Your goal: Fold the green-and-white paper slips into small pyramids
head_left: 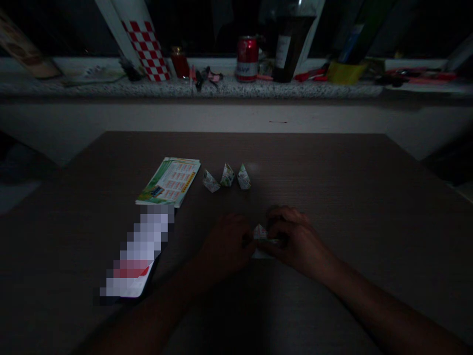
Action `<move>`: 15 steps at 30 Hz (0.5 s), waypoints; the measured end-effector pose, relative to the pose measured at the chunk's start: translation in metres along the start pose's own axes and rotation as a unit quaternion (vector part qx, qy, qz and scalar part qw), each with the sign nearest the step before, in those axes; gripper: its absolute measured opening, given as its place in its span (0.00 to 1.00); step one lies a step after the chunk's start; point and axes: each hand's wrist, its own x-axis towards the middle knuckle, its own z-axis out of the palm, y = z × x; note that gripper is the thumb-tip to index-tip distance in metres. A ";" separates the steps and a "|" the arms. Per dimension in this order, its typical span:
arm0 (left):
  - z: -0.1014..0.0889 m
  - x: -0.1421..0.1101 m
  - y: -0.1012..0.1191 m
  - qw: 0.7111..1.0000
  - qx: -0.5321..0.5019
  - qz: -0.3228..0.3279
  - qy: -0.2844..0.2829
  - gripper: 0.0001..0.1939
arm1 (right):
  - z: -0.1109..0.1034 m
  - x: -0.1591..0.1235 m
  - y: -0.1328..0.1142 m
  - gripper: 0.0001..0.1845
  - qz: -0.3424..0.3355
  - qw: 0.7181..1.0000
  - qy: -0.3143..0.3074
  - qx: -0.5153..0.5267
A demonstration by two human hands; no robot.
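A small piece of printed paper (260,232), partly folded with a pointed top, lies on the table between my hands. My left hand (232,240) grips its left edge with the fingertips. On the other side, my right hand (293,235) has its fingers closed on the right edge. Both hands cover much of the paper, so its full shape is hidden. Beyond them stand three small folded paper pieces in a row: a left one (211,181), a middle one (227,175) and a right one (243,177).
Left of the folded pieces lies a stack of printed calendar leaflets (173,180). A phone (138,256) with a blurred bright screen lies nearer me. Behind the table (332,162), the windowsill holds a red can (247,59), a dark bottle (288,49) and a checkered tube (146,47).
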 end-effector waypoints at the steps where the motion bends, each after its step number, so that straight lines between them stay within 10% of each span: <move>1: -0.001 0.000 0.000 1.000 -0.001 -0.001 -0.003 0.03 | 0.000 0.000 -0.001 0.09 0.009 1.000 -0.003 -0.009; 15: -0.003 -0.001 -0.001 1.000 -0.003 -0.003 -0.013 0.05 | -0.029 -0.009 0.017 0.08 0.084 0.992 -0.083 -0.045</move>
